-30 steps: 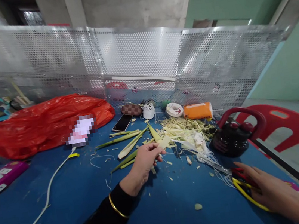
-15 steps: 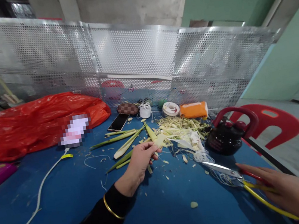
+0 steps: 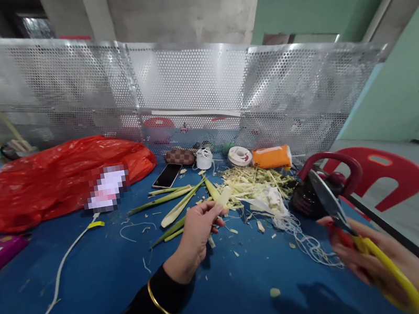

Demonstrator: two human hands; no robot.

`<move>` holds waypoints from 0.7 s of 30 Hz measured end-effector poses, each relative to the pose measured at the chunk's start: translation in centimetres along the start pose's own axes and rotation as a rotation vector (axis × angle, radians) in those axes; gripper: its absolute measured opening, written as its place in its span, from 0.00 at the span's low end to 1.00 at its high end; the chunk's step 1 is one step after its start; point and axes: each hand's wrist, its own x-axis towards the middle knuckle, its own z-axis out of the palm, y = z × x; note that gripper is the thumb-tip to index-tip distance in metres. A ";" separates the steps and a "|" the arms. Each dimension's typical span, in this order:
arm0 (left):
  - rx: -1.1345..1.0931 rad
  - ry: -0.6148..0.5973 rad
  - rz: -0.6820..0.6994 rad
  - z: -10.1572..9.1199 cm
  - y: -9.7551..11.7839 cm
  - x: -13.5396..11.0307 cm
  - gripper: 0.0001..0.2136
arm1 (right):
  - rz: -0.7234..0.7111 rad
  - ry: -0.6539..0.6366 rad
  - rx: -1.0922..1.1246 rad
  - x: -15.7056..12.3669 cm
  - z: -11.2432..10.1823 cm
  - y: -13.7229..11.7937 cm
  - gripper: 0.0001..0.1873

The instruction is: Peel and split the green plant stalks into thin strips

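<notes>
The left hand, at the middle of the counter, has its thumb and fingers pinched together on a pale husk piece, which points away to the far right; a gold bangle circles the black sleeve behind it. Nearer and to the right, the right hand is wrapped around the red and yellow handles of a pair of scissors, raised above the counter with the blades together and tilted up toward the far left, partly in front of a black kettle. Left of the scissors, a tangle of white string lies loose. Just beyond the left hand are long green husk leaves on the left and a heap of pale shavings on the right. Farther back, from left to right, sit a dark smartphone, a checkered case, a white spool, a tape roll and an orange packet. At far left, a red plastic bag lies behind a lit phone, plugged into a white cable.
</notes>
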 end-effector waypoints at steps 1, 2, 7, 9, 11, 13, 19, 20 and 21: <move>0.004 -0.002 0.005 0.1 0.1 -0.2 0.09 | 0.076 -0.057 0.249 0.4 1.7 -1.1 0.29; 0.010 -0.003 0.014 0.2 0.1 -0.3 0.09 | 0.138 -0.099 0.424 0.9 3.4 -2.1 0.31; 0.057 -0.006 0.052 0.6 0.4 -0.9 0.08 | 0.240 -0.086 0.705 4.2 10.2 -5.8 0.32; 0.065 -0.010 0.050 0.7 0.4 -0.9 0.07 | 0.227 -0.126 0.701 5.2 11.7 -6.3 0.32; 0.080 -0.017 0.050 0.7 0.4 -1.0 0.08 | 0.188 -0.140 0.686 5.7 12.7 -6.4 0.31; 0.099 -0.030 0.051 0.7 0.5 -1.0 0.07 | 0.145 -0.116 0.685 5.9 13.2 -6.2 0.31; 0.110 -0.067 0.033 0.9 0.4 -1.1 0.06 | 0.094 -0.094 0.668 5.8 13.3 -5.4 0.28; 0.103 -0.069 0.024 0.9 0.4 -1.1 0.06 | 0.084 -0.094 0.677 5.7 13.3 -5.3 0.27; 0.095 -0.070 0.013 0.9 0.3 -1.1 0.07 | 0.072 -0.092 0.690 5.7 13.3 -5.3 0.27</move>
